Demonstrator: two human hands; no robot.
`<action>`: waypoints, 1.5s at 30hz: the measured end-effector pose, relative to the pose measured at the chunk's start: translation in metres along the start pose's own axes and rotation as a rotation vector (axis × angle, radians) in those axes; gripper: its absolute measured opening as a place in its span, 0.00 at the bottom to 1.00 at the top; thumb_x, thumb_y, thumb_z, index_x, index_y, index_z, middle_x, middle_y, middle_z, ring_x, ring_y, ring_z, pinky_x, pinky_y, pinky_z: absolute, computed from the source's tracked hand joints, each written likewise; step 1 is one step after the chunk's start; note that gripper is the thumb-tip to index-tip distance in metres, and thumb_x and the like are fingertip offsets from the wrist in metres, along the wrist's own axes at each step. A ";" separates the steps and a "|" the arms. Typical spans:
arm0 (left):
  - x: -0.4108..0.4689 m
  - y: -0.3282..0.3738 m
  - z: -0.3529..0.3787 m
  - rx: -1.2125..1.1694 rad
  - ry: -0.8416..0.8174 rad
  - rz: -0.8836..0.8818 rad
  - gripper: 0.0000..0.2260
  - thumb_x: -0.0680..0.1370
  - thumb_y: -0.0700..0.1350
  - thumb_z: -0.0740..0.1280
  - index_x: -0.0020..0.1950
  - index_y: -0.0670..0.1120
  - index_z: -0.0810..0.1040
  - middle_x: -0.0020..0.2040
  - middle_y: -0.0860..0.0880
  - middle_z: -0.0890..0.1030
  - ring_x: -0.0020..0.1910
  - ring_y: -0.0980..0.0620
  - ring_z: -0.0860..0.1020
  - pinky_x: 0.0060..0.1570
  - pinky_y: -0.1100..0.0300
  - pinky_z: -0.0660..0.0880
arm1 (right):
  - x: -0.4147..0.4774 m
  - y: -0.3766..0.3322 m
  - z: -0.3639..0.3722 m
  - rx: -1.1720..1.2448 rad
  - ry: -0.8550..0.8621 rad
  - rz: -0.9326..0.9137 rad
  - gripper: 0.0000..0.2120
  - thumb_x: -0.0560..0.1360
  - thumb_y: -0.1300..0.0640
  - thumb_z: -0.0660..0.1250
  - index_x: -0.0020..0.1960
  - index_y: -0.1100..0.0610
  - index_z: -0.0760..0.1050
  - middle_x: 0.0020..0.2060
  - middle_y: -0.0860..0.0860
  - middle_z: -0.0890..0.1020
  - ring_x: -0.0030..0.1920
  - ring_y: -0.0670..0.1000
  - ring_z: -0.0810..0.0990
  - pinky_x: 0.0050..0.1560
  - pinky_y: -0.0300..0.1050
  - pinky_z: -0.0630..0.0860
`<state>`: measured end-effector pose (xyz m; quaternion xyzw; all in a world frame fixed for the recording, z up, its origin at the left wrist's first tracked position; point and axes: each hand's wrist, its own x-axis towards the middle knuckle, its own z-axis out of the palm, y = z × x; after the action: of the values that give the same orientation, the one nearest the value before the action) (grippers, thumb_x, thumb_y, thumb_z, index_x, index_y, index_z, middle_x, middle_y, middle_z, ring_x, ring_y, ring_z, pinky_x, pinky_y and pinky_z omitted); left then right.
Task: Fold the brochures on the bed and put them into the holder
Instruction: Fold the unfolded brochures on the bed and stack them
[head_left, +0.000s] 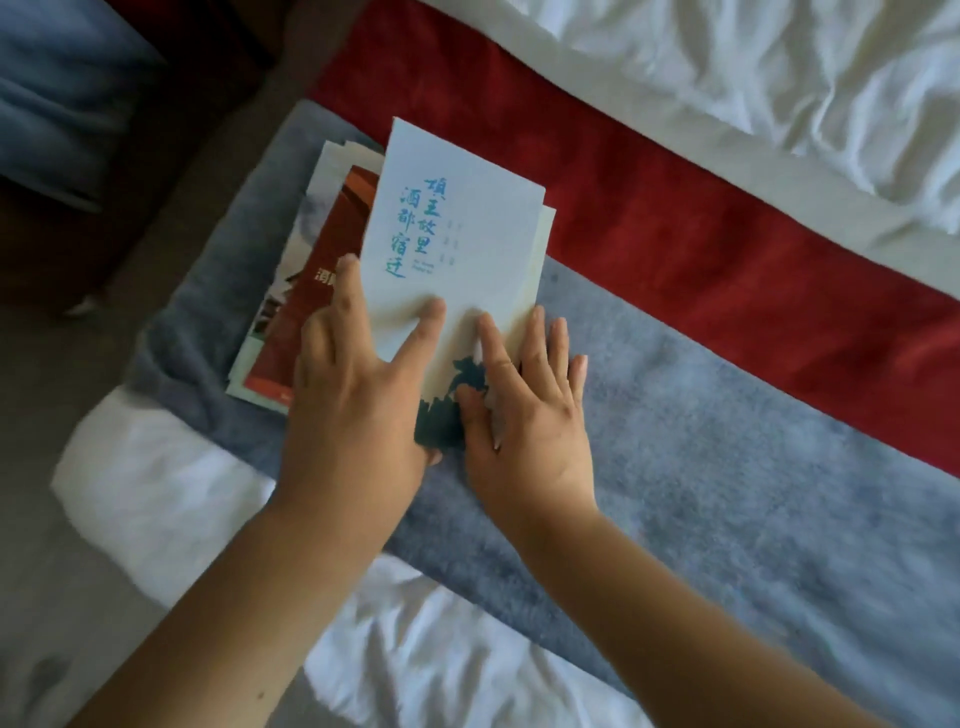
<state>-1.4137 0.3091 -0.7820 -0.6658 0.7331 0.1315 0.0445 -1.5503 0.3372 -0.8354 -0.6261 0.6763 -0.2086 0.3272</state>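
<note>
Pressing a fold: left hand (353, 374) and right hand (530, 410) both flat, fingers straight, on the near end of the brochure (457, 223).
Brochure lies at the left end of the grey throw (727, 441), overlapping a red-printed stack (311, 270). Thin rectangular paper, judged light, slick and easily creased; the fleecy throw gives under pressure. Best pinched along a long edge. Holder not in view.

A folded white brochure (457, 228) with blue lettering lies partly over red brochures (311, 270) on the bed (727, 441).

The white-sheeted bed (753, 78) bears a red band (675, 234) and a grey blanket (727, 467) holding the brochures (457, 234).
</note>
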 end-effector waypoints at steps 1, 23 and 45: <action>0.001 -0.011 -0.002 0.005 0.011 0.001 0.48 0.62 0.48 0.86 0.79 0.52 0.67 0.80 0.34 0.54 0.72 0.32 0.62 0.68 0.36 0.69 | 0.003 -0.010 0.007 0.038 0.011 0.009 0.28 0.84 0.52 0.61 0.83 0.46 0.59 0.84 0.58 0.52 0.81 0.51 0.37 0.79 0.48 0.32; 0.043 -0.089 -0.017 0.097 -0.289 0.102 0.45 0.77 0.48 0.75 0.84 0.49 0.47 0.85 0.49 0.44 0.83 0.50 0.49 0.71 0.47 0.71 | 0.072 -0.103 0.012 -0.637 -0.435 0.059 0.43 0.78 0.47 0.74 0.83 0.53 0.52 0.80 0.62 0.58 0.80 0.61 0.59 0.75 0.53 0.64; 0.053 -0.090 0.009 0.065 -0.433 -0.064 0.47 0.79 0.54 0.71 0.81 0.60 0.36 0.79 0.55 0.25 0.80 0.36 0.32 0.77 0.31 0.49 | 0.089 -0.072 0.018 -0.457 -0.523 0.165 0.52 0.71 0.38 0.77 0.82 0.35 0.45 0.81 0.46 0.62 0.66 0.57 0.78 0.61 0.51 0.78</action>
<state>-1.3315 0.2531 -0.8154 -0.6433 0.6886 0.2462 0.2267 -1.4870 0.2429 -0.8141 -0.6586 0.6473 0.1423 0.3564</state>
